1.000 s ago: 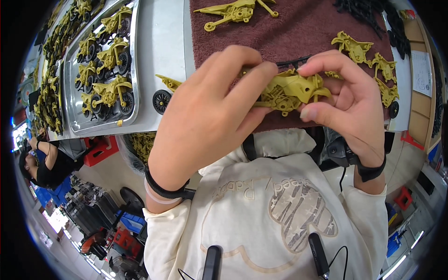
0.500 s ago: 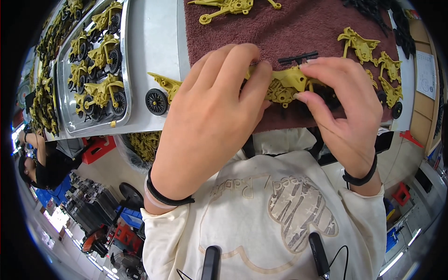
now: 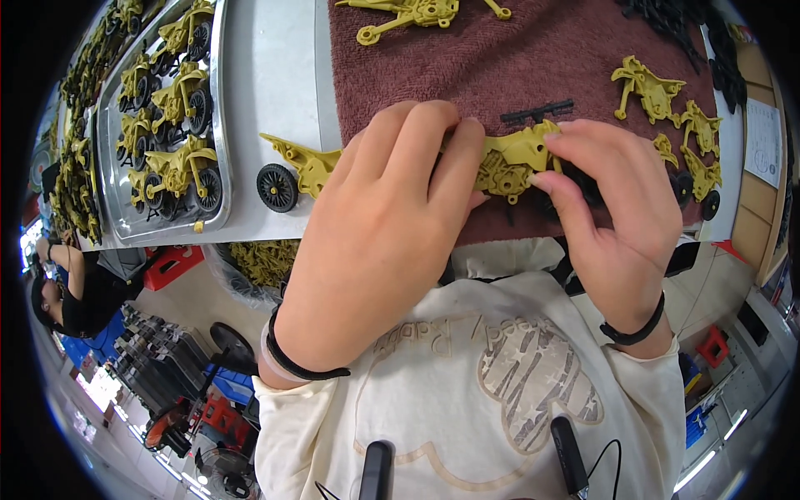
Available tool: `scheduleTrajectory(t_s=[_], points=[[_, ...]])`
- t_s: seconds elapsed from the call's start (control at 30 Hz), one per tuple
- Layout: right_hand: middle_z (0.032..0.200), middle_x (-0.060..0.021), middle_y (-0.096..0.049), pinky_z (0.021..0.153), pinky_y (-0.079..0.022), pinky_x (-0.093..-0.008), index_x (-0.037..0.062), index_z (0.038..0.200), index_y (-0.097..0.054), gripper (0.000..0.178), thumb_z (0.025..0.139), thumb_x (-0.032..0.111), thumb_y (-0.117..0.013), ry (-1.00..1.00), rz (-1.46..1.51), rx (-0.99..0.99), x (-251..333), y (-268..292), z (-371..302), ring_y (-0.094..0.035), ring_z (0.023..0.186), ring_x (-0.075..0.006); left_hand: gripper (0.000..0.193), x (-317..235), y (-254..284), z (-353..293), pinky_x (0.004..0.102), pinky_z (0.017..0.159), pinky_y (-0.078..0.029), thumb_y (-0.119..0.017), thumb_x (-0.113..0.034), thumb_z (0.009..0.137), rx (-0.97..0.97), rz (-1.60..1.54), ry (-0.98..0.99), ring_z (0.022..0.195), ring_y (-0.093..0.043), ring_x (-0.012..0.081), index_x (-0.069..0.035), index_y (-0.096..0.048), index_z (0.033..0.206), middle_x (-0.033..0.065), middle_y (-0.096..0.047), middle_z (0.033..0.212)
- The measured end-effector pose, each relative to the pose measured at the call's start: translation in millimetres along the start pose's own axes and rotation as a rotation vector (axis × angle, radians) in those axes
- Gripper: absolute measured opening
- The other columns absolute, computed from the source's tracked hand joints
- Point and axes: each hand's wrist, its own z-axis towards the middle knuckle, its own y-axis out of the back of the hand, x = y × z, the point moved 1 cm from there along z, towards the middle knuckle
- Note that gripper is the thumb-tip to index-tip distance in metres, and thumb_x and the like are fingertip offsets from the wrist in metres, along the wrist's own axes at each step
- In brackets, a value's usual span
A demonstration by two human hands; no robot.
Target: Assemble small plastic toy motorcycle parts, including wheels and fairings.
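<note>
A yellow plastic toy motorcycle body [image 3: 504, 173] with moulded engine detail is held between my two hands above a maroon towel. My left hand [image 3: 375, 200] is closed round its left part, which the fingers hide. The thumb and forefinger of my right hand [image 3: 621, 208] pinch its right end. Just beyond my fingers lies a thin black plastic bar [image 3: 537, 112] on the towel. Left of my left hand are a yellow toy body piece [image 3: 310, 165] and a black spoked wheel [image 3: 277, 187]; my hand partly covers the piece.
A clear tray [image 3: 218, 125] at the left holds several yellow toy motorcycles with black wheels. Loose yellow parts [image 3: 650, 87] lie on the towel [image 3: 500, 58] at the right, black parts [image 3: 667, 29] at the far right. Another person [image 3: 75, 279] is at the far left.
Both hands keep their hold on the toy body. The knuckles of my left hand sit slightly lower in the picture, and the whole scene has shifted a little.
</note>
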Motion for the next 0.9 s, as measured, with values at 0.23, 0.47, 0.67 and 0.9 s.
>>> scheduleTrajectory(t_s=[0.23, 0.47, 0.67, 0.9], points=[[0.099, -0.0132, -0.068, 0.079, -0.049, -0.0333, 0.0000, 0.094, -0.068, 0.024, 0.071, -0.003, -0.074, -0.039, 0.003, 0.026, -1.3, -0.6, -1.7, -0.064, 0.089, -0.0276, 0.044, -9.0, -5.3, -2.9, 0.0396, 0.086, -0.044, -0.072, -0.016, 0.072, -0.034, 0.186, 0.043, 0.099, -0.056, 0.0290, -0.006, -0.061, 0.114, 0.0093, -0.056, 0.111], [0.095, -0.0105, -0.065, 0.074, -0.047, -0.0356, 0.0045, 0.089, -0.067, 0.017, 0.072, 0.002, -0.072, -0.075, 0.066, 0.000, -2.3, -3.5, 0.6, -0.060, 0.082, -0.0292, 0.044, -17.3, -11.9, -5.3, 0.0429, 0.090, -0.042, -0.067, -0.018, 0.075, -0.042, 0.241, 0.076, 0.107, -0.054, 0.0307, -0.004, -0.058, 0.117, 0.0111, -0.055, 0.114], [0.098, -0.0112, -0.063, 0.077, -0.046, -0.0358, 0.0034, 0.096, -0.061, 0.023, 0.075, -0.001, -0.068, -0.105, 0.160, 0.026, -1.2, -3.6, 1.0, -0.058, 0.087, -0.0308, 0.044, -17.7, -10.2, -8.5, 0.0432, 0.090, -0.040, -0.068, -0.017, 0.076, -0.034, 0.212, 0.108, 0.108, -0.054, 0.0307, -0.005, -0.059, 0.118, 0.0108, -0.055, 0.115], [0.112, -0.0104, -0.055, 0.088, -0.040, -0.0276, 0.0010, 0.115, -0.046, 0.040, 0.080, -0.005, -0.065, -0.294, 0.452, 0.067, -3.8, -4.8, -7.3, -0.056, 0.102, -0.0169, 0.045, -22.6, -13.3, -15.5, 0.0416, 0.090, -0.038, -0.068, -0.015, 0.075, -0.091, 0.201, 0.161, 0.107, -0.054, 0.0292, -0.006, -0.060, 0.118, 0.0096, -0.056, 0.113]])
